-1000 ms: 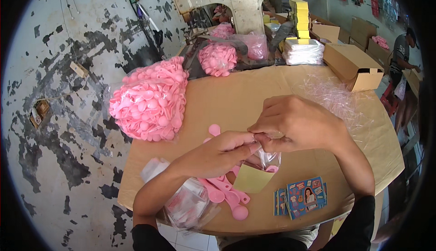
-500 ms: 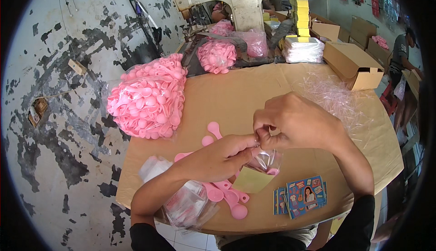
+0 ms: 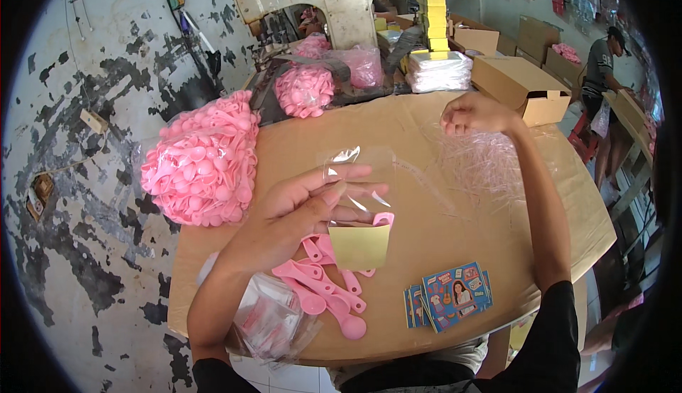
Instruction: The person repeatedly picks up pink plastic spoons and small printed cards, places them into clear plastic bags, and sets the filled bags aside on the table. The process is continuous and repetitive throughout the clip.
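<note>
Your L hand (image 3: 288,208) has a clear plastic bag (image 3: 382,173) pinched btwn thumb & fingers, held up over the mid of the surface (image 3: 440,229); index & middle fingers show thru the film. Inside: yellow card (image 3: 360,249) at the bottom, w/ the end of a pink spoon (image 3: 383,219) showing above its top R corner.

Your R hand (image 3: 483,114) is well apart from the L, at the far edge of a heap of clear strips (image 3: 486,162); fingers curled, can't tell if they grip or touch any.

Loose pink spoons (image 3: 323,297) lie nearer you than the bag, overlapping. Just L of them, nr your forearm: pile of flat clear bags (image 3: 266,318). R of the spoons, nr the front edge: blue printed cards (image 3: 437,300), overlapped.

Big bag of pink spoons (image 3: 202,165) sits on the L side, past your L forearm. Tan cardboard box (image 3: 522,84) at far R corner; co-worker (image 3: 604,77) off beyond it.
</note>
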`<control>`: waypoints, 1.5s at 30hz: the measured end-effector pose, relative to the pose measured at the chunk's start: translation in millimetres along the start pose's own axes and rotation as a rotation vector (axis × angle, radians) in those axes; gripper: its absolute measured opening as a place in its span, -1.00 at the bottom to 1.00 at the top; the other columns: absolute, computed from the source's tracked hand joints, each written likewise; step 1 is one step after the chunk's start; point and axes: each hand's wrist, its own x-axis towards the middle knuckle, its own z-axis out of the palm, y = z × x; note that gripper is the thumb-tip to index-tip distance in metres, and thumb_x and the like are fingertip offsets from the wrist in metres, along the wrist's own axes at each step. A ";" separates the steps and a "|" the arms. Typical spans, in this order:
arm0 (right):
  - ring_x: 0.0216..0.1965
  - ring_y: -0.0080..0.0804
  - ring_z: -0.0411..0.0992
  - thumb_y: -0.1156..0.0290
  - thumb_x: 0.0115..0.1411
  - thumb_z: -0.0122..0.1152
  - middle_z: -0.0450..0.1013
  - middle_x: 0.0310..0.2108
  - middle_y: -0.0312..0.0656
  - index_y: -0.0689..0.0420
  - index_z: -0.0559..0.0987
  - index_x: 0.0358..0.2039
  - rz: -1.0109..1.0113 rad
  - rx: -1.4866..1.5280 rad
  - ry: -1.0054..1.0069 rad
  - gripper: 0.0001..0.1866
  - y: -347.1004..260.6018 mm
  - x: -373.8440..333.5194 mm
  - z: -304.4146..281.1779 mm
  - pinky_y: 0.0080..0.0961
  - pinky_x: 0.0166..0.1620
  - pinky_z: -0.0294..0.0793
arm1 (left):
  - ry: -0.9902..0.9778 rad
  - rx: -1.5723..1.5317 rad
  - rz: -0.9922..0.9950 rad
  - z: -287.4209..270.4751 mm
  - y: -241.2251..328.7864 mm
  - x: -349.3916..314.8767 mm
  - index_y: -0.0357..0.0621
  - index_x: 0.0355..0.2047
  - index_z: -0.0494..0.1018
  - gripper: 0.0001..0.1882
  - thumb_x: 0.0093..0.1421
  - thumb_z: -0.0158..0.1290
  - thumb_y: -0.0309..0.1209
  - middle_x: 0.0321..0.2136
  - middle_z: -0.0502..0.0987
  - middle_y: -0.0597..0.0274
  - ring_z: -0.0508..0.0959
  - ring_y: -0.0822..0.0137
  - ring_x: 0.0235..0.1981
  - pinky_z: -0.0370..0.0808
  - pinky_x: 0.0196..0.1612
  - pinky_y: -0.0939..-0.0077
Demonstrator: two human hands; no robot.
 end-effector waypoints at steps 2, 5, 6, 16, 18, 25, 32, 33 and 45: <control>-0.42 -0.55 0.42 0.27 0.34 -0.12 0.53 -0.41 -0.23 0.26 0.55 -0.24 0.024 -0.311 0.123 -0.66 -9.0 12.0 2.6 -0.55 -0.31 0.45 | 0.007 0.050 0.020 -1.9 -3.6 -0.8 -0.38 0.22 0.13 -0.54 0.40 -0.24 -0.37 0.10 0.37 -0.17 0.52 -0.03 0.01 0.49 0.04 0.26; -0.27 -0.50 0.45 0.06 0.33 -0.01 0.56 -0.27 -0.26 0.22 0.57 -0.10 -0.116 0.212 0.152 -0.54 -90.3 6.6 18.4 -0.54 -0.20 0.44 | 0.042 0.162 -0.009 -7.2 -6.3 -2.8 -0.37 0.23 0.13 -0.55 0.39 -0.25 -0.39 0.10 0.38 -0.16 0.51 0.00 0.02 0.47 0.06 0.28; -0.23 -0.49 0.46 0.01 0.32 0.00 0.55 -0.23 -0.26 0.24 0.56 -0.09 -0.187 0.245 0.065 -0.50 -116.3 -0.5 22.5 -0.52 -0.17 0.45 | 0.045 0.162 -0.012 -6.4 -6.3 -3.0 -0.37 0.23 0.13 -0.55 0.39 -0.25 -0.39 0.10 0.38 -0.16 0.51 0.00 0.02 0.47 0.06 0.28; -0.51 -0.50 0.52 0.34 0.21 0.19 0.58 -0.49 -0.14 0.22 0.60 -0.17 -0.315 -0.244 -0.203 -0.75 -169.7 -23.8 46.9 -0.57 -0.44 0.45 | 0.006 0.226 -0.046 -7.9 -10.9 0.5 -0.37 0.24 0.11 -0.54 0.40 -0.26 -0.38 0.10 0.38 -0.15 0.51 0.03 0.03 0.44 0.08 0.29; -0.52 -0.50 0.55 0.40 0.19 0.22 0.58 -0.52 -0.15 0.25 0.62 -0.21 -0.303 -0.224 -0.265 -0.78 -172.0 -29.3 39.4 -0.62 -0.47 0.44 | -0.020 0.225 -0.044 -10.8 -10.5 0.7 -0.37 0.24 0.12 -0.54 0.41 -0.26 -0.38 0.09 0.38 -0.16 0.51 0.03 0.02 0.45 0.07 0.28; -0.30 -0.40 0.58 0.33 0.05 0.37 0.57 -0.23 -0.06 0.27 0.53 -0.05 -0.034 0.146 -0.174 -0.53 -79.3 -16.6 -1.0 -0.59 -0.27 0.53 | -0.013 0.144 -0.022 -10.2 0.4 -4.0 -0.38 0.23 0.12 -0.53 0.40 -0.23 -0.35 0.10 0.37 -0.18 0.50 0.00 0.03 0.45 0.07 0.28; -0.18 -0.45 0.47 0.03 0.17 0.23 0.52 -0.20 -0.22 0.20 0.56 -0.11 0.048 -0.072 0.317 -0.51 -42.2 -6.7 -17.1 -0.53 -0.14 0.44 | -0.008 0.157 0.014 -14.0 -5.0 -1.8 -0.34 0.23 0.13 -0.54 0.40 -0.25 -0.35 0.13 0.35 -0.16 0.50 -0.02 0.03 0.47 0.06 0.23; -0.18 -0.45 0.47 0.03 0.17 0.23 0.52 -0.20 -0.22 0.20 0.56 -0.11 0.055 -0.073 0.312 -0.51 -55.2 -10.1 -16.8 -0.53 -0.14 0.44 | -0.009 0.148 0.011 -11.5 -4.6 -0.2 -0.34 0.23 0.13 -0.54 0.40 -0.25 -0.35 0.13 0.35 -0.16 0.50 -0.02 0.03 0.47 0.06 0.23; -0.53 -0.74 0.32 0.37 0.19 0.26 0.43 -0.57 -0.39 0.20 0.60 -0.22 -0.231 0.445 0.157 -0.80 -171.7 9.3 117.5 -0.69 -0.45 0.32 | 0.421 0.049 0.374 -13.8 -12.1 4.2 -0.34 0.21 0.15 -0.55 0.39 -0.19 -0.39 0.07 0.40 0.10 0.49 0.40 -0.01 0.46 0.01 0.50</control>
